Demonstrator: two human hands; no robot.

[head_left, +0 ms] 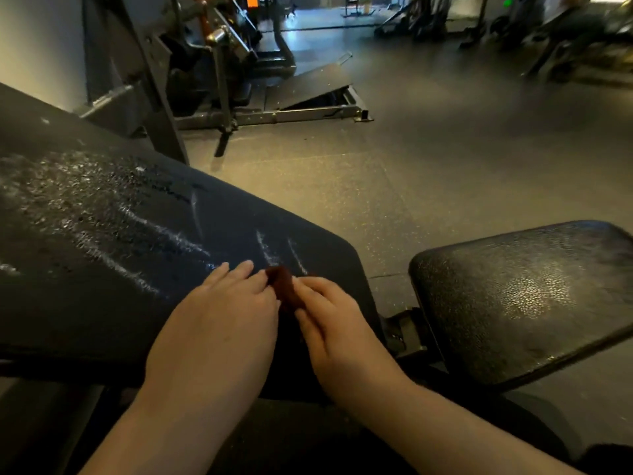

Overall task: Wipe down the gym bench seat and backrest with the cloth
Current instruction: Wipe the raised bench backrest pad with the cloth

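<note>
Head view, dim light.

- Cloth (pixel 282 290): small, dark red-brown, bunched into a narrow strip. It lies on the lower right end of the backrest (pixel 102 241), between the two hands. Its long axis runs near to far, and the far end points at the short white streaks on the pad.
- Right hand (pixel 330 323): fingers curled over the cloth's right edge, thumb below, gripping it.
- Left hand (pixel 219 317): lies flat on the pad, fingers fairly straight and pointing away from the person. The forefinger side touches the cloth's left edge. The thumb is hidden, so I cannot tell whether this hand pinches the cloth or only rests beside it.
- Backrest: long black pad with its long axis running from the left of the frame to the centre. It seems to rise toward the left. White wet-looking speckle and streaks cover its middle and reach nearly to the fingertips.
- Seat (pixel 520 296): separate black pad to the right, apart from the backrest. A metal bracket (pixel 406 332) shows in the gap. There is a glossy patch at the seat's centre.
- Room: speckled dark floor (pixel 394 173) and a pale wall (pixel 37 46) at far left. A machine (pixel 219 66) with a sloped footplate stands beyond the backrest. More equipment at far right is blurred.
</note>
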